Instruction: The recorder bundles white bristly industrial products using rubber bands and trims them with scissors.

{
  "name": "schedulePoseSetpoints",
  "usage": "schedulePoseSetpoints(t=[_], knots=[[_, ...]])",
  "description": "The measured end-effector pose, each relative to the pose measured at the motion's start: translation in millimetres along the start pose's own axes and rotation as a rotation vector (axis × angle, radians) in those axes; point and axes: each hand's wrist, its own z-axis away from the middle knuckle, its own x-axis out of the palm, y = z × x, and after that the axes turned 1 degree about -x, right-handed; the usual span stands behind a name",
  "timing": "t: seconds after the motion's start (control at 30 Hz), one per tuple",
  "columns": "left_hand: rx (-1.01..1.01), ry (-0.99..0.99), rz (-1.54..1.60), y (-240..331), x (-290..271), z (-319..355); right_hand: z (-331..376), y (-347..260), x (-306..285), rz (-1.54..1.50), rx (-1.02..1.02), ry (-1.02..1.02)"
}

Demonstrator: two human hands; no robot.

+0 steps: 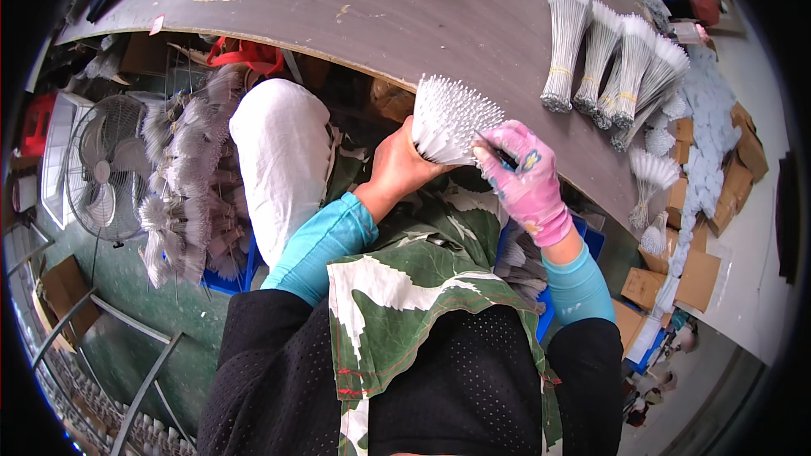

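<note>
My bare left hand is wrapped round a bundle of thin white stems, just off the table's near edge. The bundle's many small white tips fan out at the top; its lower end is hidden by the hand and lap. On my right hand is a pink glove with a flower pattern. Its fingers are pinched together at the bundle's right side, by the tips. A small dark, thin thing shows between those fingers, too little of it to name.
Several tied bundles of similar white stems lie on the brown table at the right. Further right are cardboard boxes. At the left stand a fan and hanging clusters of white stems. Blue crates sit below.
</note>
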Motion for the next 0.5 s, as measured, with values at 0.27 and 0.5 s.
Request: schedulePoseSetpoints(t=[0.27, 0.5], knots=[[0.015, 0.010, -0.035, 1.6, -3.3, 1.3, -16.1, -0.7, -16.2, -0.081, 0.119, -0.241], [-0.033, -0.042, 0.036, -0.9, -1.9, -0.7, -27.6, 2.1, -25.7, -0.285, 0.314, -0.387]])
